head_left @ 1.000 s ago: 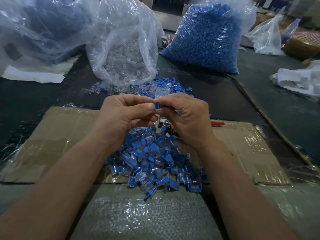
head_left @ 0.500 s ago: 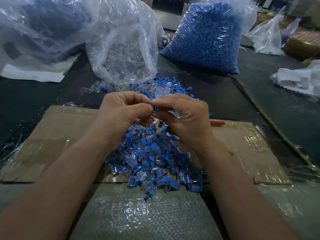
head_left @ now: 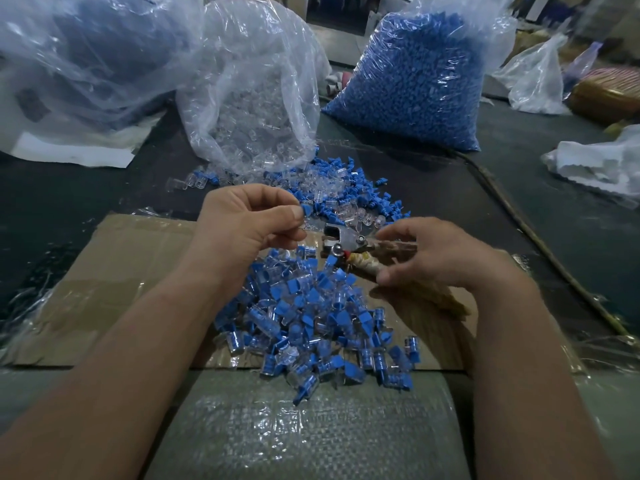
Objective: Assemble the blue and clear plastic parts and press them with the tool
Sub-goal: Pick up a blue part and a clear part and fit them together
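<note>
blue and clear parts (head_left: 304,317) stay heaped on the cardboard (head_left: 121,271). the right hand (head_left: 440,258) has left the left hand (head_left: 242,226) and now curls round the tool (head_left: 343,239), its wrapped handles partly hidden. the left hand pinches one blue part (head_left: 306,210), mostly covered by fingertips.

Blue-and-clear assembled parts (head_left: 311,327) on brown cardboard (head_left: 114,271).

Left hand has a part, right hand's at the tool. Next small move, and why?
Probably take a full grip on the tool by its wrapped handles with the right hand and lift it. The left hand already pinches a blue part, and the tool's metal head lies just beside it.
</note>
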The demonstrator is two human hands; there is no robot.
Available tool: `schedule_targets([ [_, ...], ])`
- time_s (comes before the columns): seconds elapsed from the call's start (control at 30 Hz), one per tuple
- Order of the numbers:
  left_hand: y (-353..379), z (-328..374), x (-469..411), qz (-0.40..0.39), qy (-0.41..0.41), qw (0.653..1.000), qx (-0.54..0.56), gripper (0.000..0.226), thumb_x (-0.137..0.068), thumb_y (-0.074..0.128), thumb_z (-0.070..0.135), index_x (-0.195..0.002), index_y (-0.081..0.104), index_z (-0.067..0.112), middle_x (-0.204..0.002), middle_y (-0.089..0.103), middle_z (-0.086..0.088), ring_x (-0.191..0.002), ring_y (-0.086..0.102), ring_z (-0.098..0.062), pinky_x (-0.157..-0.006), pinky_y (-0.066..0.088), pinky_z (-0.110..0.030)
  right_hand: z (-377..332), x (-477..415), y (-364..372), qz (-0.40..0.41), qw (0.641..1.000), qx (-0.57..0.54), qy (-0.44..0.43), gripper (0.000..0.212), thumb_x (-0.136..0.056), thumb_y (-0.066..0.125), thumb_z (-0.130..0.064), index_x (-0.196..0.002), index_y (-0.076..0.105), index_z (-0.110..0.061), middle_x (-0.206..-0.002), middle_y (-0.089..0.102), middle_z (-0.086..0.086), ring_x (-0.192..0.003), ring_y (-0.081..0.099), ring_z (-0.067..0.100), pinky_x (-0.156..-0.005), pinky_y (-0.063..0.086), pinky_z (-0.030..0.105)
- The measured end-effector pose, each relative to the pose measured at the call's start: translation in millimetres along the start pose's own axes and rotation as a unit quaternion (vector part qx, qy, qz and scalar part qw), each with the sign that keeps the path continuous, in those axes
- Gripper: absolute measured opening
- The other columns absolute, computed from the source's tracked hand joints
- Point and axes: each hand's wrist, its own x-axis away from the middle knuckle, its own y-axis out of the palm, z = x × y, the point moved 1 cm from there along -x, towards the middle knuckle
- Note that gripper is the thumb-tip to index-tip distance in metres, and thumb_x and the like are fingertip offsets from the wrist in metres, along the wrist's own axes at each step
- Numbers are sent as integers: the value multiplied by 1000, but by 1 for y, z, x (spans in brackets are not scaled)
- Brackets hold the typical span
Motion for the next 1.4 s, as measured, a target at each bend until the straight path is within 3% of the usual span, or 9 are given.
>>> schedule_targets([
  [0.13, -1, -1, -2, 6, 9, 1000, -7, 8, -66, 67, 4, -71, 63, 7, -56, 66, 0, -52, 64, -12, -51, 53, -20, -3, -3, 6, -34, 996, 80, 11, 84, -59, 83, -39, -132, 43, -32, -105, 36, -14, -102, 35, 9, -85, 34, 31],
  [0.2, -1, -1, -2, 4, 11, 1000, -2, 9, -63, 67, 7, -71, 63, 7, -56, 66, 0, -52, 64, -12, -50, 53, -19, -5, -3, 4, -22, 998, 66, 7, 77, -57, 84, -39, -126, 50, -32, -95, 40, -18, -93, 39, 6, -77, 35, 28],
  [0.27, -2, -2, -2, 5, 9, 1000, 6, 13, -61, 67, 9, -72, 63, 7, -57, 66, 1, -52, 64, -12, -50, 52, -18, -6, -2, 4, -11, 999, 51, 2, 55, -57, 84, -37, -105, 58, -38, -87, 44, -22, -81, 45, 3, -65, 37, 25],
  [0.37, -3, -3, -3, 9, 6, 1000, 12, 8, -67, 66, 4, -73, 61, 7, -57, 66, 2, -53, 65, -11, -50, 51, -17, -12, -4, 7, 37, 997, 70, -6, 25, -62, 76, -34, -80, 59, -38, -79, 52, -17, -74, 49, 5, -60, 42, 26],
  [0.57, -5, -4, -4, 17, 9, 1000, 7, 15, -80, 57, -5, -74, 58, 9, -55, 65, 4, -55, 65, -10, -52, 52, -17, -17, -6, 15, 105, 985, 137, -16, 10, -74, 64, -18, -75, 59, -27, -74, 56, -5, -67, 48, 9, -50, 30, 24],
  [0.67, -4, -3, -4, 18, 17, 1000, 3, 16, -81, 57, -6, -74, 57, 9, -54, 64, 5, -55, 64, -9, -53, 53, -17, -20, -4, 14, 173, 980, 80, -51, 26, -73, 59, -6, -62, 44, -25, -67, 46, -8, -61, 43, 11, -50, 24, 26],
  [0.87, -1, -4, -2, 27, 52, 998, -6, 17, -82, 57, -5, -75, 58, 11, -56, 65, 7, -57, 65, -8, -55, 54, -19, -29, -1, 16, 276, 954, -6, -118, 26, -72, 60, -4, -83, 48, -24, -75, 40, -14, -75, 43, 16, -62, 29, 29],
  [1.23, 0, -4, -1, 47, 103, 993, -29, 21, -83, 58, -4, -76, 58, 16, -60, 67, 8, -60, 64, -5, -52, 50, -15, -41, 1, 32, 213, 966, -23, -144, 29, -72, 58, -10, -92, 45, -25, -80, 44, -14, -72, 41, 8, -57, 29, 22],
  [1.4, 1, -3, -1, 47, 117, 991, -44, 22, -82, 58, -5, -75, 58, 16, -60, 66, 11, -58, 63, -2, -51, 49, -14, -43, 0, 35, 184, 970, -18, -157, 28, -72, 59, -9, -94, 47, -21, -87, 49, -6, -74, 44, 9, -57, 32, 23],
])
